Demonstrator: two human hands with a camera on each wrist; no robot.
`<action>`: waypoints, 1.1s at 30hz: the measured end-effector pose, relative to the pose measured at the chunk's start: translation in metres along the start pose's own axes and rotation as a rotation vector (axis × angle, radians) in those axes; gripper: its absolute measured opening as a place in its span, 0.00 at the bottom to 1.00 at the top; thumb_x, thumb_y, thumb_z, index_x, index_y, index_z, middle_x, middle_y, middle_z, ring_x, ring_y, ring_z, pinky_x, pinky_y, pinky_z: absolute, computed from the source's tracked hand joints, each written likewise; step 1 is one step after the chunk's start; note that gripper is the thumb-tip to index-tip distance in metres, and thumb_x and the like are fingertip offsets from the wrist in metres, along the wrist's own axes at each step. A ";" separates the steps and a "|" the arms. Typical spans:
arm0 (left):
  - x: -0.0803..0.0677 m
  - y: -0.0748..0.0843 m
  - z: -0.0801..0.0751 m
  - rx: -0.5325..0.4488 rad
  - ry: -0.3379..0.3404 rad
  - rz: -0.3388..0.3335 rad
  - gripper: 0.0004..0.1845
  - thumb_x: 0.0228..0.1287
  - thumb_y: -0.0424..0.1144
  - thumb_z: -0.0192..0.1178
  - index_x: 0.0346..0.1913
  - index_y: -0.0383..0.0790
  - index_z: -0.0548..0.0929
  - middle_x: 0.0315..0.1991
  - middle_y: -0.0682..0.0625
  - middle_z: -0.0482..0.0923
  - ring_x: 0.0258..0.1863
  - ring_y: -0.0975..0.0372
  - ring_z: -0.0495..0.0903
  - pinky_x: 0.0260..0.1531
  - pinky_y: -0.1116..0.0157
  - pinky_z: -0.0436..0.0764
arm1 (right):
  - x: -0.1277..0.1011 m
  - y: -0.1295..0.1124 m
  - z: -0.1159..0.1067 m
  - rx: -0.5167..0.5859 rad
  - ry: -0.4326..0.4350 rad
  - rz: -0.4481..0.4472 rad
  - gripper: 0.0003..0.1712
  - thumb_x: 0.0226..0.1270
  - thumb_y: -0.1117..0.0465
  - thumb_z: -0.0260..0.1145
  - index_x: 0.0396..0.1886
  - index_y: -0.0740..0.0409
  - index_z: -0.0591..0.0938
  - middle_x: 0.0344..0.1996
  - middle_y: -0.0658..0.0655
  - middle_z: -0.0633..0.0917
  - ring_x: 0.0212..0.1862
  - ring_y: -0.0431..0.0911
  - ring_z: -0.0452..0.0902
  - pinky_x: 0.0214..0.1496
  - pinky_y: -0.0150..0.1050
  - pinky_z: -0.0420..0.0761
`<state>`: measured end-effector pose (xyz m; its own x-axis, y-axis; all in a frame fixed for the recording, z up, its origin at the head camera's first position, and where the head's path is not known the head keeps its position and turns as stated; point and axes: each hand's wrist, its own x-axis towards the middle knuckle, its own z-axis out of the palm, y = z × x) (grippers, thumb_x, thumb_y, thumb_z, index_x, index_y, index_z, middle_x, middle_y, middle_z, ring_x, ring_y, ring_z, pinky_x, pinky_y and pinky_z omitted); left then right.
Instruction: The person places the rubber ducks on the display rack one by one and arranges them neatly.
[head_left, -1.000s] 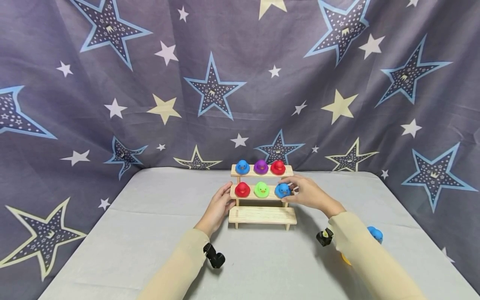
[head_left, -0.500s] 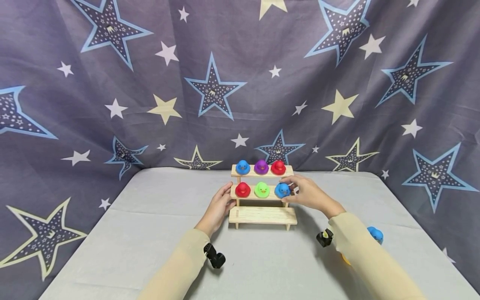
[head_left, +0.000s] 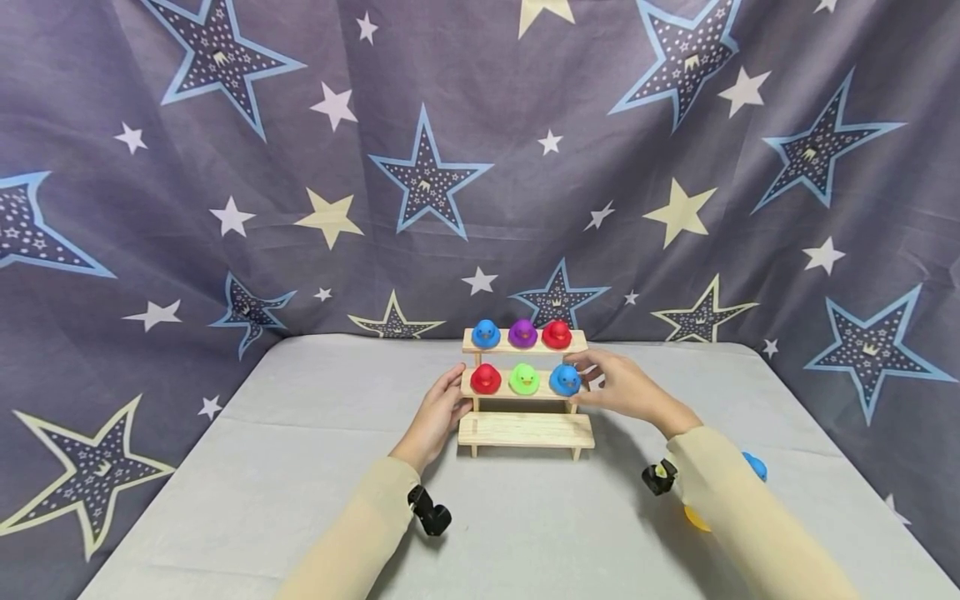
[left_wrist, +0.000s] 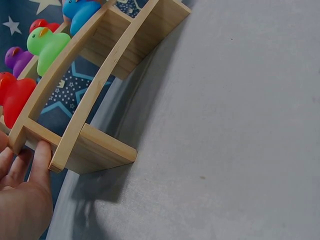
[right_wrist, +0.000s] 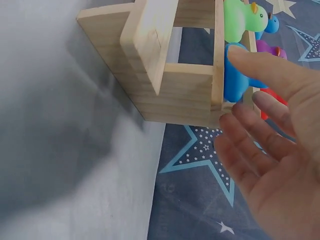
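Note:
A three-tier wooden display stand (head_left: 525, 430) holds rubber ducks on its upper two tiers. My left hand (head_left: 437, 417) grips the stand's left end at the middle tier; in the left wrist view its fingers (left_wrist: 41, 162) lie against the wood. My right hand (head_left: 626, 390) is at the right end, fingers spread and relaxed beside a blue duck (head_left: 565, 380) standing on the middle tier. In the right wrist view the thumb overlaps that duck (right_wrist: 235, 80); whether it touches cannot be told. Left of it sit a green duck (head_left: 523, 380) and a red duck (head_left: 486, 379).
On the top tier stand a blue duck (head_left: 486, 334), a purple duck (head_left: 522, 334) and a red duck (head_left: 557, 335). Partly behind the right sleeve are another blue duck (head_left: 756, 467) and a yellow object (head_left: 697, 518) on the grey table (head_left: 315, 400). A star-patterned curtain (head_left: 480, 158) hangs behind.
My right hand has loosened from the blue duck and shifted slightly right, its fingers parting. The duck stays on the middle tier. My left hand has not moved.

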<state>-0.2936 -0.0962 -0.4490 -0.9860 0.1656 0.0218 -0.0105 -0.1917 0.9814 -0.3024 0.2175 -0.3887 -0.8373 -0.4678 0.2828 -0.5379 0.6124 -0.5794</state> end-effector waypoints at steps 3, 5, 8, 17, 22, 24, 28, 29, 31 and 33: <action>0.000 0.001 0.000 0.001 -0.002 0.003 0.33 0.72 0.30 0.41 0.79 0.33 0.52 0.77 0.34 0.52 0.72 0.45 0.61 0.71 0.53 0.65 | -0.004 -0.001 -0.004 -0.006 -0.006 -0.006 0.36 0.54 0.60 0.79 0.63 0.63 0.77 0.48 0.60 0.85 0.47 0.53 0.82 0.51 0.55 0.85; -0.001 0.001 0.000 -0.001 -0.001 0.002 0.32 0.72 0.30 0.41 0.79 0.34 0.53 0.77 0.35 0.52 0.72 0.45 0.61 0.71 0.53 0.65 | -0.008 -0.001 -0.007 -0.009 -0.018 0.001 0.38 0.55 0.58 0.79 0.64 0.65 0.76 0.49 0.62 0.84 0.48 0.54 0.82 0.52 0.55 0.85; -0.002 0.002 0.001 0.001 -0.002 0.001 0.32 0.73 0.30 0.40 0.79 0.34 0.53 0.77 0.35 0.51 0.72 0.45 0.61 0.72 0.53 0.65 | -0.014 -0.003 -0.013 -0.018 -0.040 0.014 0.40 0.56 0.55 0.78 0.66 0.66 0.74 0.50 0.64 0.84 0.50 0.56 0.82 0.53 0.55 0.84; -0.001 0.002 -0.001 0.003 -0.010 0.007 0.32 0.73 0.29 0.39 0.79 0.34 0.52 0.77 0.35 0.51 0.73 0.45 0.60 0.72 0.53 0.64 | -0.034 -0.002 -0.026 -0.029 -0.084 0.015 0.40 0.59 0.58 0.76 0.67 0.66 0.72 0.48 0.63 0.84 0.48 0.55 0.82 0.51 0.55 0.85; -0.002 0.002 0.000 -0.005 -0.005 0.006 0.32 0.73 0.29 0.40 0.79 0.34 0.52 0.77 0.34 0.51 0.72 0.45 0.60 0.72 0.53 0.65 | -0.047 0.000 -0.032 -0.032 -0.102 0.031 0.39 0.59 0.55 0.76 0.67 0.63 0.72 0.48 0.60 0.84 0.48 0.53 0.83 0.52 0.56 0.85; -0.001 0.002 0.001 -0.005 -0.005 0.006 0.32 0.73 0.29 0.40 0.78 0.33 0.52 0.77 0.34 0.51 0.72 0.45 0.60 0.72 0.53 0.65 | -0.053 0.000 -0.035 -0.032 -0.108 0.035 0.39 0.60 0.54 0.76 0.67 0.63 0.72 0.49 0.60 0.84 0.48 0.53 0.83 0.52 0.56 0.84; -0.001 0.002 0.001 -0.005 -0.002 0.006 0.32 0.72 0.28 0.40 0.78 0.32 0.53 0.77 0.33 0.51 0.72 0.44 0.61 0.71 0.52 0.65 | -0.066 -0.001 -0.041 -0.036 -0.120 0.044 0.36 0.61 0.55 0.76 0.65 0.63 0.74 0.48 0.59 0.84 0.48 0.53 0.83 0.51 0.57 0.84; -0.001 0.001 0.001 -0.004 -0.002 0.005 0.32 0.72 0.28 0.40 0.78 0.32 0.53 0.77 0.33 0.51 0.72 0.44 0.61 0.71 0.52 0.65 | -0.069 -0.001 -0.043 -0.039 -0.124 0.046 0.35 0.61 0.55 0.75 0.65 0.63 0.74 0.48 0.59 0.85 0.48 0.53 0.83 0.51 0.57 0.84; -0.001 0.002 0.001 -0.005 0.000 0.003 0.32 0.71 0.28 0.40 0.78 0.33 0.53 0.77 0.34 0.51 0.72 0.44 0.61 0.71 0.53 0.65 | -0.075 0.001 -0.046 -0.045 -0.133 0.046 0.34 0.61 0.55 0.75 0.64 0.62 0.75 0.47 0.57 0.85 0.47 0.52 0.83 0.50 0.55 0.85; -0.001 0.001 0.001 -0.006 -0.003 0.004 0.32 0.72 0.28 0.40 0.78 0.33 0.53 0.77 0.34 0.51 0.72 0.44 0.60 0.72 0.53 0.65 | -0.081 0.003 -0.049 -0.049 -0.147 0.042 0.34 0.61 0.55 0.75 0.64 0.62 0.76 0.47 0.56 0.85 0.47 0.52 0.83 0.49 0.52 0.86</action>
<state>-0.2926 -0.0957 -0.4476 -0.9855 0.1677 0.0264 -0.0075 -0.1985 0.9801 -0.2406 0.2881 -0.3761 -0.8378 -0.5271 0.1422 -0.5097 0.6620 -0.5494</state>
